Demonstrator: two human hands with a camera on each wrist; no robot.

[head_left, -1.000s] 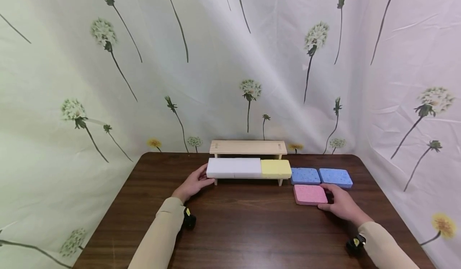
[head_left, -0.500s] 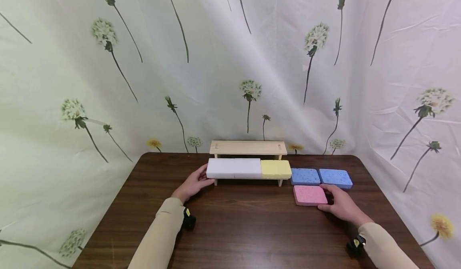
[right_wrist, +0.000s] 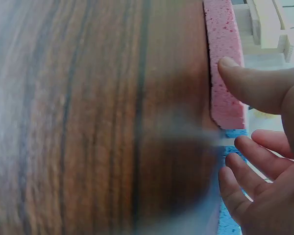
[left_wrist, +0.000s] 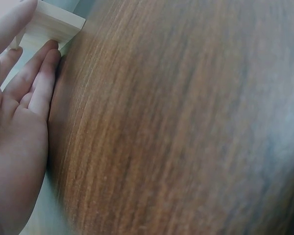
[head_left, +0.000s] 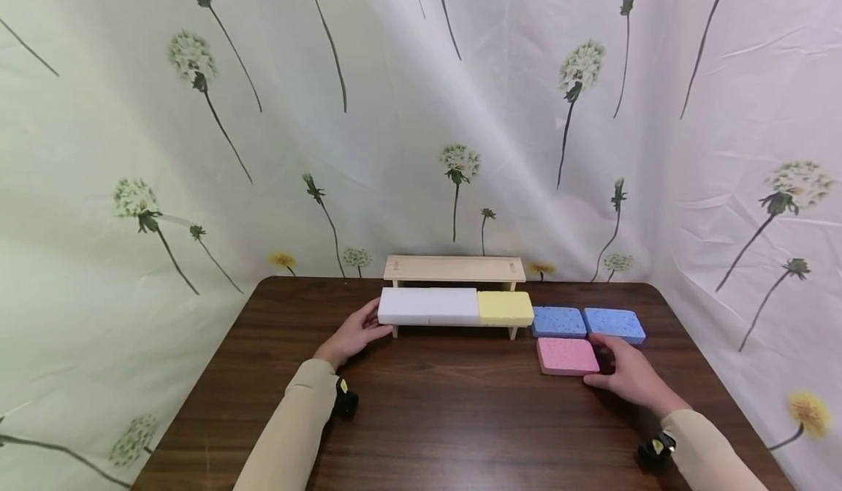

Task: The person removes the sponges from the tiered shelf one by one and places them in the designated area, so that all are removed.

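Observation:
My left hand [head_left: 350, 336] rests against the left end of a low wooden rack [head_left: 454, 268]. In the left wrist view its fingers lie straight beside the pale wooden end. Two white blocks [head_left: 427, 305] and a yellow sponge [head_left: 503, 306] sit in a row along the rack's front step. My right hand [head_left: 629, 374] stands at the right end of a pink sponge [head_left: 567, 356] lying flat on the table. Its fingers are loosely bent with a gap between them, and the right wrist view shows the thumb [right_wrist: 250, 85] in front of the sponge's side.
Two blue sponges [head_left: 558, 321] lie side by side behind the pink one, right of the rack. The dark wooden table [head_left: 473, 425] ends at a flower-printed cloth [head_left: 395, 147] behind and on both sides. Black cameras are strapped to both wrists.
My right hand has shifted slightly right, away from the pink sponge's end. The left hand, rack and sponges have stayed in place.

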